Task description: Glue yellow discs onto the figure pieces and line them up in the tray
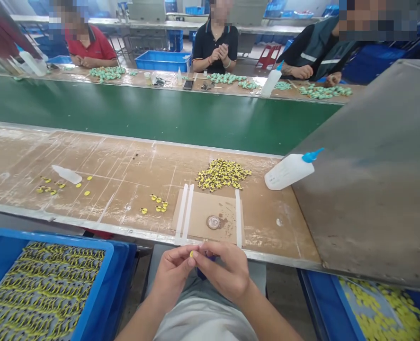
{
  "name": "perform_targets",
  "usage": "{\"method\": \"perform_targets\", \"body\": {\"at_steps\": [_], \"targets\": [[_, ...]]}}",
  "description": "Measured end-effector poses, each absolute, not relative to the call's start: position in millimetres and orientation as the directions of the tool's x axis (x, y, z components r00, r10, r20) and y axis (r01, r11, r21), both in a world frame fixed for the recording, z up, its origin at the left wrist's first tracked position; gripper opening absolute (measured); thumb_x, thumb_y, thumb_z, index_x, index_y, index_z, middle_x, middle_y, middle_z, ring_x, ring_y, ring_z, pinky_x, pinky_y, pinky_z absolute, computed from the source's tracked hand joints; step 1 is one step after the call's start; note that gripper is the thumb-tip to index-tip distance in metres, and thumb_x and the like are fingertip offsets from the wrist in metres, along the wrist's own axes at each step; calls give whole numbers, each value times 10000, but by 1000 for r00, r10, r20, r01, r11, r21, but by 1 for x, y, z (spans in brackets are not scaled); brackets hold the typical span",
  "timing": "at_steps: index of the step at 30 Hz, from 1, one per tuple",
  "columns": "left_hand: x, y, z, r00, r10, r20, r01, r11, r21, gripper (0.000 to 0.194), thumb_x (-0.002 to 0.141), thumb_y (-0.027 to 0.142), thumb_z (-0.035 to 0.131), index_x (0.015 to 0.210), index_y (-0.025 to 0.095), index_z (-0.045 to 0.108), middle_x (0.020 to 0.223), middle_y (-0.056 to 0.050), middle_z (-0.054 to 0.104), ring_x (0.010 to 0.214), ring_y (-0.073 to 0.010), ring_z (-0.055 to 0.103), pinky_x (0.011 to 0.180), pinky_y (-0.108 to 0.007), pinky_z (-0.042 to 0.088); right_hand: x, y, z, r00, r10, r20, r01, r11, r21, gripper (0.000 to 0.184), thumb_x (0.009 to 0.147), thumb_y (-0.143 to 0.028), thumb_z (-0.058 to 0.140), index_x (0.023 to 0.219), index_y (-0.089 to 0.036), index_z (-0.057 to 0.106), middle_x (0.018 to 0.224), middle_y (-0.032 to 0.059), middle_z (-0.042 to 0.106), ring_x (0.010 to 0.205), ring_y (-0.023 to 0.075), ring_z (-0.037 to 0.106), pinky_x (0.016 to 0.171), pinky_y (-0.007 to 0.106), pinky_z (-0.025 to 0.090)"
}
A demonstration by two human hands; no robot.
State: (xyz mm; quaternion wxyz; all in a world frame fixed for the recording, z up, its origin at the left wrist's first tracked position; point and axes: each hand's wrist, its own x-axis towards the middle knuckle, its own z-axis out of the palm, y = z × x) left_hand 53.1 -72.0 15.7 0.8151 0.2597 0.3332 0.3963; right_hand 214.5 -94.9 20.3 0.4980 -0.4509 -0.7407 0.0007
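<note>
My left hand and my right hand meet over my lap, just short of the bench edge. Between their fingertips is a small yellow piece, pinched from both sides and mostly hidden by the fingers. In front of them a cardboard sheet is taped to the bench with white strips. A small round cap-like dish sits on it beside dark stains. Behind the sheet lies a heap of small yellow-and-black pieces. Several similar yellow pieces are scattered to the left.
A white bottle with a blue nozzle leans near a metal panel on the right. A small bottle lies at left. Blue crates flank me. Beyond the green belt, three people work at green pieces.
</note>
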Motion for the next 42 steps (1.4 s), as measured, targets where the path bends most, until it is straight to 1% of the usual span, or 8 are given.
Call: {"method": "perform_targets", "body": {"at_steps": [12, 16, 20, 24, 26, 29, 35, 42], "targets": [[77, -85, 14, 481, 858, -179, -440, 413, 798, 208, 778, 247, 773, 985, 243, 793, 1024, -74, 762, 946, -210, 691, 865, -318, 526, 247, -115, 27, 11, 629, 777, 604, 615, -507, 326, 812, -82, 674, 1086, -252, 722, 917, 54, 723, 717, 150, 663, 606, 276, 539], [88, -89, 15, 416, 879, -234, -451, 423, 786, 189, 775, 220, 776, 963, 218, 795, 987, -71, 774, 946, -193, 699, 895, -293, 529, 251, -117, 25, -3, 645, 764, 627, 596, -501, 351, 797, -80, 695, 1098, -261, 709, 910, 44, 725, 694, 145, 663, 603, 271, 547], [97, -90, 16, 341, 866, -366, -529, 499, 686, 212, 770, 230, 784, 978, 188, 778, 956, -81, 776, 877, -166, 717, 823, -253, 565, 261, -114, 23, -79, 723, 687, 594, 588, -550, 380, 796, -92, 691, 1125, -281, 678, 1044, 41, 721, 698, 136, 674, 648, 267, 582], [96, -87, 15, 214, 856, -470, -606, 494, 623, 253, 743, 176, 803, 992, 176, 759, 975, -72, 768, 849, -149, 728, 739, -208, 595, 304, -89, 12, 117, 762, 637, 635, 436, -638, 165, 813, -168, 693, 957, -248, 699, 981, 32, 722, 723, 150, 683, 697, 287, 585], [93, -85, 14, 157, 852, -499, -631, 475, 613, 290, 717, 142, 817, 999, 169, 755, 980, -70, 765, 846, -142, 731, 724, -182, 598, 334, -65, 0, 305, 773, 556, 709, 206, -675, 130, 845, -228, 667, 968, -203, 702, 990, 62, 712, 582, 119, 617, 590, 284, 547], [89, -81, 11, 106, 849, -518, -662, 449, 601, 294, 696, 97, 821, 977, 154, 757, 984, -75, 765, 841, -137, 733, 728, -170, 603, 372, -26, -21, 353, 850, 392, 783, -39, -621, 247, 829, -335, 673, 1012, -175, 713, 1032, 84, 711, 533, 121, 577, 646, 339, 544], [82, -72, 7, 82, 839, -538, -661, 450, 601, 321, 676, 49, 818, 982, 126, 760, 1041, -95, 762, 862, -145, 737, 791, -177, 602, 392, 24, -50, 241, 897, 371, 832, 6, -555, 275, 820, -348, 694, 1030, -174, 735, 1030, 93, 699, 858, 215, 658, 787, 342, 523], [73, -59, 6, 78, 842, -534, -630, 457, 628, 363, 617, 65, 863, 963, 120, 766, 944, -87, 775, 826, -146, 741, 775, -171, 604, 393, 41, -46, 109, 934, 340, 894, 58, -444, 206, 893, -330, 625, 985, -191, 748, 1018, 85, 672, 822, 187, 634, 698, 292, 473]]}}
